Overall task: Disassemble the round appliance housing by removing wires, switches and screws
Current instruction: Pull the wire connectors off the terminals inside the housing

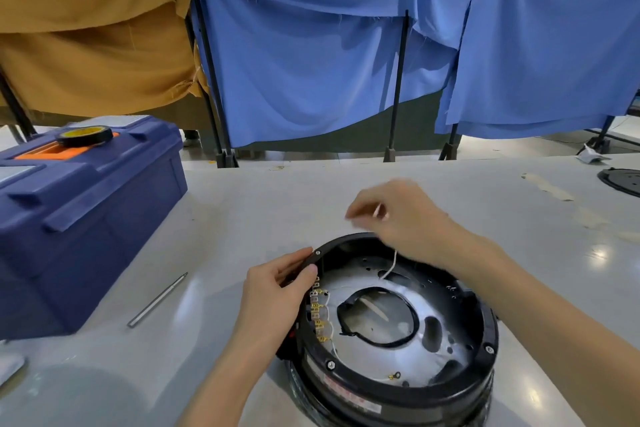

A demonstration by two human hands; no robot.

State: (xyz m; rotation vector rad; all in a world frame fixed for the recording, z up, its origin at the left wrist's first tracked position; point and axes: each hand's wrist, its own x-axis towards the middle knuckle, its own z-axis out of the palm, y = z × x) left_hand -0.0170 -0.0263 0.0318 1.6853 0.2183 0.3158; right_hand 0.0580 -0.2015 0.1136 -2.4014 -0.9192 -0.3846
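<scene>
Near the front edge of the pale grey table we see the round black plastic appliance housing, open side up; its lowest part is cut off by the frame. Our left hand grips the housing's left rim, thumb over the top edge and fingers curled down the outer wall, where they are partly hidden. Just inside that rim stands a column of brass-coloured wire terminals, too small to count surely. Our right hand, blurred by motion, is raised above the far rim with fingertips pressed together, pinching the thin white wire, which hangs down to the housing's silvery floor. A black cable loop circles the central opening. To the left, towards the table's left edge, lies a slim grey metal rod, beside a dark blue plastic toolbox bearing a roll of black tape. A black disc is cut off at the right edge.
</scene>
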